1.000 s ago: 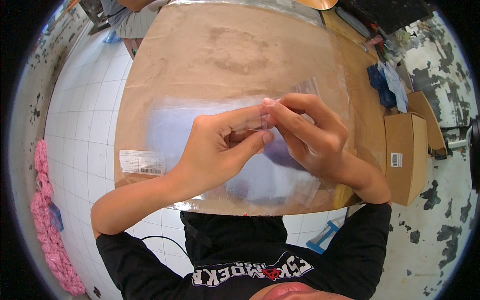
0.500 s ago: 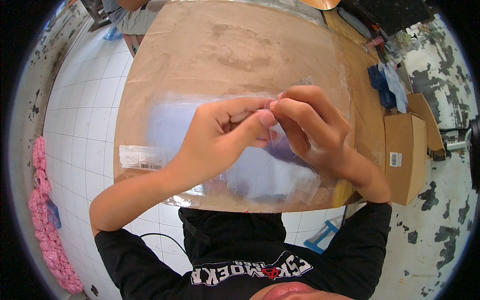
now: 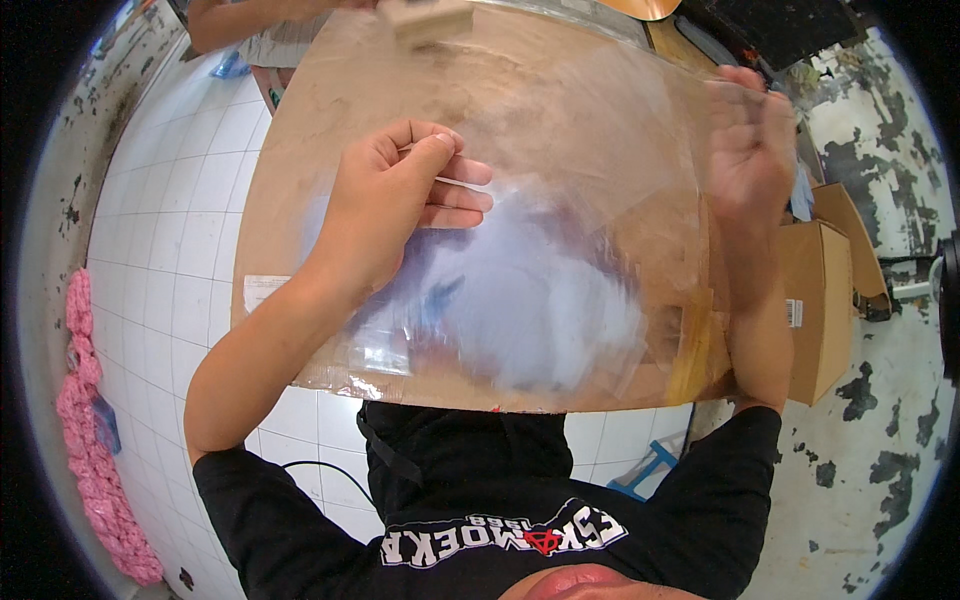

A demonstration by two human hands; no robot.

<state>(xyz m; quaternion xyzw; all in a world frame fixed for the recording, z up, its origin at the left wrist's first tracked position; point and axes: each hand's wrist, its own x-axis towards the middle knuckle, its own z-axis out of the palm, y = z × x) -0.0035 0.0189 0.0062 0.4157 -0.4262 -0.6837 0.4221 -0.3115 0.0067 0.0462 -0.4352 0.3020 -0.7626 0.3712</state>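
Note:
A thin clear plastic sheet (image 3: 610, 130) stretches hazily between my two hands above the table. My left hand (image 3: 385, 190) has its thumb and forefinger pinched together at the sheet's left side, with the other fingers extended. Far to the right, my right hand (image 3: 748, 150) is raised and blurred by motion, its fingers bent at the sheet's right side. Beneath, a pile of clear, bluish-looking plastic (image 3: 530, 300) lies on the brown cardboard-covered tabletop (image 3: 340, 130). The exact edges of the raised sheet are hard to make out.
Another person's arm (image 3: 250, 22) reaches in at the far left, near a blurred tan block (image 3: 430, 22). A white label (image 3: 265, 290) lies at the table's left edge. An open cardboard box (image 3: 815, 300) stands at right; a pink bundle (image 3: 80, 420) is at far left.
My hands were together over the pile and have parted widely, the right going far right and the left moving up-left. The plastic has spread between them. The tan block and other person's arm have come into view.

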